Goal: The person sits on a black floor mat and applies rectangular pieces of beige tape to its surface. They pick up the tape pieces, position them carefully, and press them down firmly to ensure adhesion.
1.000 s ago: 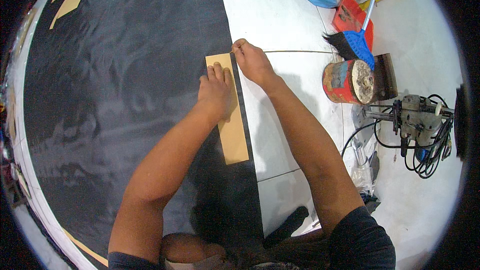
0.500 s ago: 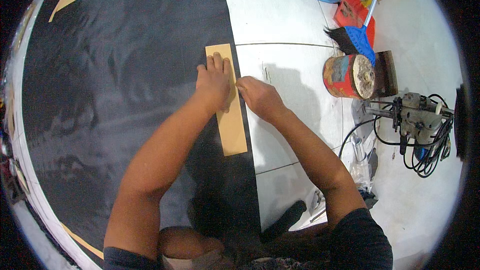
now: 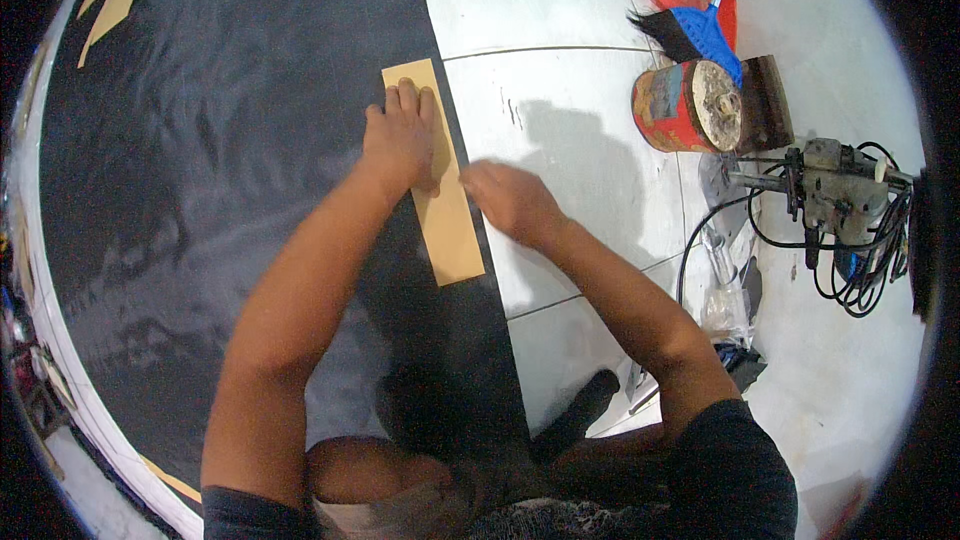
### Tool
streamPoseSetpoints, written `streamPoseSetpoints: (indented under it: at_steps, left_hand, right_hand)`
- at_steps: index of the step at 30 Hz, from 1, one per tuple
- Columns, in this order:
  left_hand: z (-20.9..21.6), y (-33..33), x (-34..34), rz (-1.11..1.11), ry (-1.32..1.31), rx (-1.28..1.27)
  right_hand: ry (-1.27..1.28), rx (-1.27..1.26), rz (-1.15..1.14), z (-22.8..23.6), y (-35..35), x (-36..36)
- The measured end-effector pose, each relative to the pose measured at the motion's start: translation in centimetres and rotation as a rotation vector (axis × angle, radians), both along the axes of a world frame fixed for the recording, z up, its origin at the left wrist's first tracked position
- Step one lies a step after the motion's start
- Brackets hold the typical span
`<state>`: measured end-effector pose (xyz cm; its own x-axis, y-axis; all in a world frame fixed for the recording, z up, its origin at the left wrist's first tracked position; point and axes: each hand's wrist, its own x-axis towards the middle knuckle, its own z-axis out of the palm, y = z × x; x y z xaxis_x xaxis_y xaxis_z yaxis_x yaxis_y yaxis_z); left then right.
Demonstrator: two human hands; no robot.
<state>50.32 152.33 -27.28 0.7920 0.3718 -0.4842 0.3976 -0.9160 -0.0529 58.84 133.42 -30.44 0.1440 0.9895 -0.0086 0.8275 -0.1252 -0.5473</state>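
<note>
Step in hand, as judged: a tan strip (image 3: 455,240) is being held flat near the right edge of a black sheet (image 3: 230,200) while its right side is worked along. The strip is pressed from above by the left hand (image 3: 398,145) — fingers slightly apart, tips pointing far, on the strip's far half; the leftmost fingertip is set off it, on the sheet. The near half is left uncovered.

The right hand (image 3: 512,202) is placed just beside the strip's right edge, about mid-length. Its fingers are curled together; whether anything is pinched can't be told — blur. Contact with strip or sheet can't be told either.

Next move seems to call for firm left pressure, so the strip isn't skewed as its edge is followed.
</note>
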Motion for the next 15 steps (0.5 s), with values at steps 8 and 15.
streamPoseSetpoints:
  at_steps: [8, 15]
  left_hand:
    - [0.3, -0.1, 0.6, -0.004, 0.003, -0.024]
    - [0.1, -0.2, 0.5, 0.006, 0.006, -0.019]
  right_hand:
    - [-0.136, 0.087, 0.015, 0.0, 0.7, 0.4]
    - [-0.030, 0.199, 0.056, -1.2, -6.8, -3.8]
